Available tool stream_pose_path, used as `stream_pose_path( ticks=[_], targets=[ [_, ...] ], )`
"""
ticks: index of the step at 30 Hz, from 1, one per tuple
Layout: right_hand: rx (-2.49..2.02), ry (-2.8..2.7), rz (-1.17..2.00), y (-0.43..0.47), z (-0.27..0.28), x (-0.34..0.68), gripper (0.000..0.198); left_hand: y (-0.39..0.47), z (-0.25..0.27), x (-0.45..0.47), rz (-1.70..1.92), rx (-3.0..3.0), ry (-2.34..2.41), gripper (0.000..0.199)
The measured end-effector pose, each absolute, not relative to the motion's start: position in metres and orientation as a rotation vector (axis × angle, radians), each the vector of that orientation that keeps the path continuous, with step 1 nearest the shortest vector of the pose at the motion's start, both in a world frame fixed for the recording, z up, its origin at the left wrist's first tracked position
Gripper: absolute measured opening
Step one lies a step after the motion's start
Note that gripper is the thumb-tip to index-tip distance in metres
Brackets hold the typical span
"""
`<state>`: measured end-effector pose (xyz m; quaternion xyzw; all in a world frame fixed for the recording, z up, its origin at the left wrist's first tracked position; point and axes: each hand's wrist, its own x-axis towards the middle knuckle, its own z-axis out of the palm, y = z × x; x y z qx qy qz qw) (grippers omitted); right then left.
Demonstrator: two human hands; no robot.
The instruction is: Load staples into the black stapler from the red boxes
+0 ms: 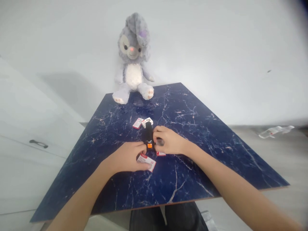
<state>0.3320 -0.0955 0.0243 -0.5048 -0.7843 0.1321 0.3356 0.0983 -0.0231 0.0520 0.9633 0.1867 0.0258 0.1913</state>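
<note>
My left hand (128,156) is closed on a small red-and-white box (147,162), thumb on its near side and fingers at its far edge. Just beyond lies a long black object (149,133) with an orange button at its near end, pointing away from me. It looks like a stapler, but I cannot be sure. My right hand (169,140) is at its right side, fingers curled around a small greyish piece (159,142) too blurred to name. Under that hand another red-and-white box (161,153) shows in part.
Two small boxes, a red-and-white one (138,123) and a white one (147,122), lie past the black object. A grey plush rabbit (133,61) sits at the far edge of the blue marbled table (192,128). A clear plastic wrapper (275,131) is on the floor at right.
</note>
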Motion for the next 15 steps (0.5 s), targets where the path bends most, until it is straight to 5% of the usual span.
stream_pose_path(
  ticks=[4, 11, 15],
  targets=[
    [-1.341, -2.187, 0.442, -0.101, 0.033, 0.336, 0.035, -0.024, 0.056, 0.097, 0.043, 2.626, 0.493, 0.040],
    [-1.378, -2.178, 0.464, -0.097, 0.030, 0.338, 0.037, 0.009, 0.052, 0.083, 0.224, 2.566, 0.694, 0.036],
    [-1.340, -2.171, 0.452, -0.097, 0.030, 0.338, 0.033, 0.008, 0.049, 0.086, 0.226, 2.535, 0.689, 0.061]
  ],
)
